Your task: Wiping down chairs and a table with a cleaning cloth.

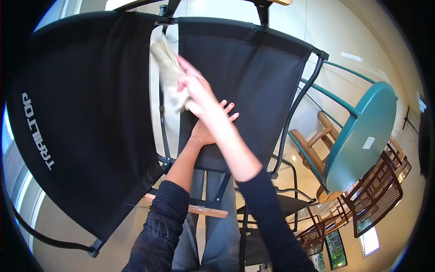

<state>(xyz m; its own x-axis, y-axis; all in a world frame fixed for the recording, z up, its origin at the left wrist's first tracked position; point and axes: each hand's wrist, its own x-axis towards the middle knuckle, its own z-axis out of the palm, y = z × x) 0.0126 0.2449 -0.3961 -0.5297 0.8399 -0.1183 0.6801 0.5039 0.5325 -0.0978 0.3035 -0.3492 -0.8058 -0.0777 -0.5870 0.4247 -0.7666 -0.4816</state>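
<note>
A folding chair with black fabric lies before me, its backrest [88, 85] on the left and its seat [244, 78] on the right. My right hand [198, 91] grips a pale cloth [168, 71], blurred, over the gap between seat and backrest. Behind the cloth, a black metal frame tube [162, 125] shows in that gap. My left hand [205, 132] rests on the seat fabric with its fingers apart. The right forearm crosses over it and hides part of it. A wooden armrest [207, 211] sits low, close to my legs.
To the right stands a round green stool or table top [363, 139] on thin green legs, with a wooden piece [307, 149] behind it. Brown woven chairs [379, 193] are farther off. Another black fabric chair [292, 205] is beside my right leg. Pale floor [217, 8] shows beyond.
</note>
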